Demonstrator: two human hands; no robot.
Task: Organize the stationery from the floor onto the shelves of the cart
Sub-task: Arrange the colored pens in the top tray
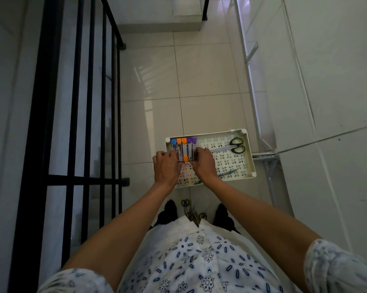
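Left hand (165,166) and right hand (203,163): fingers curl inward from either side, clasping a row of metal staplers with blue, orange and purple plastic caps (183,149) between them. The row sits at the left end of the cream perforated plastic top shelf of the cart (249,157). Beyond the right fingers: long steel scissors with green-and-black handles (231,146); nearer the wrist, a slim blue pen (228,172). Below, between the feet: more scissors and stationery on the pale tiled floor (192,210). Risk: uneven squeeze could topple or scatter the row.
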